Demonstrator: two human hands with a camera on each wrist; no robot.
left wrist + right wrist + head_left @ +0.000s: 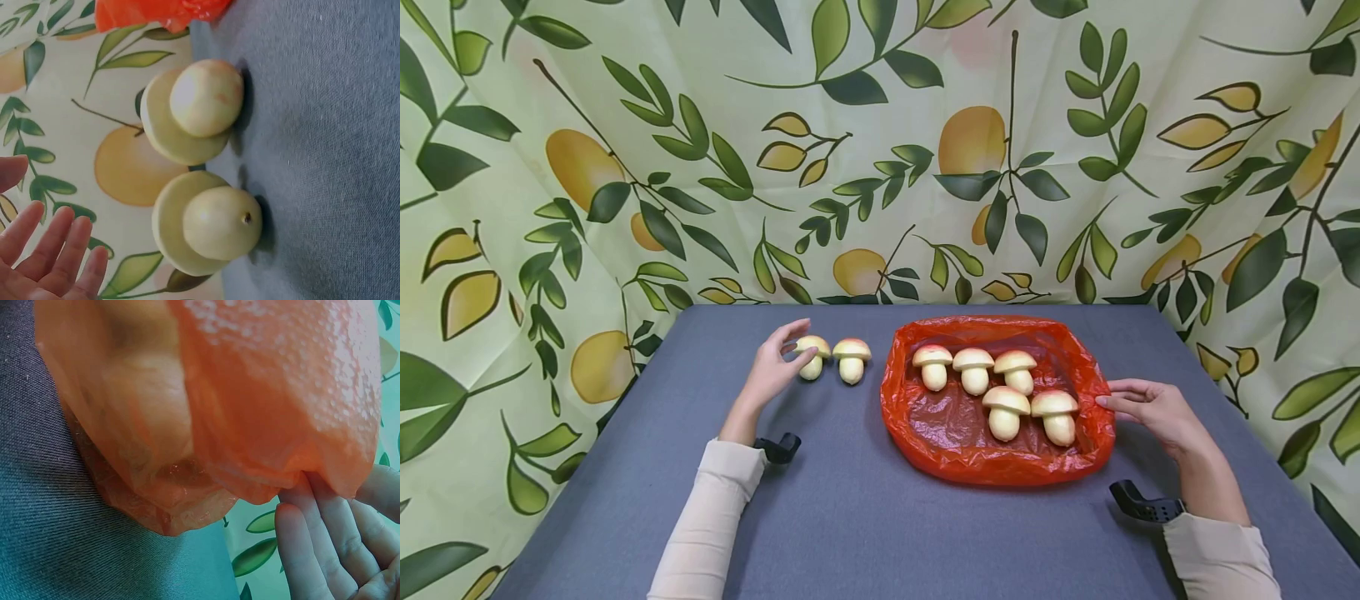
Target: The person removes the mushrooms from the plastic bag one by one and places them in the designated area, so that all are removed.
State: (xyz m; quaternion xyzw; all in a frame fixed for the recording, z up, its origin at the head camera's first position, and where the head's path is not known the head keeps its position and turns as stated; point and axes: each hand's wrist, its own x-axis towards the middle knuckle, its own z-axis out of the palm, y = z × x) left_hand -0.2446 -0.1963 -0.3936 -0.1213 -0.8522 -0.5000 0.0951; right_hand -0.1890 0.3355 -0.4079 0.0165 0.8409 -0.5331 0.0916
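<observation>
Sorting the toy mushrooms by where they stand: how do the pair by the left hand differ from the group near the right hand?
The pair of mushrooms stands on the bare grey table; the group of mushrooms sits inside the red plastic bag. The pair numbers two, the group five. The left hand is beside the pair; the right hand touches only the bag's edge. All stand upright, pale with cream caps.

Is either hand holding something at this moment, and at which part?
Nothing is gripped. The left hand is open beside the nearest mushroom bun, its fingers apart from it. The right hand only touches the right edge of the red bag with straight fingers.
</observation>
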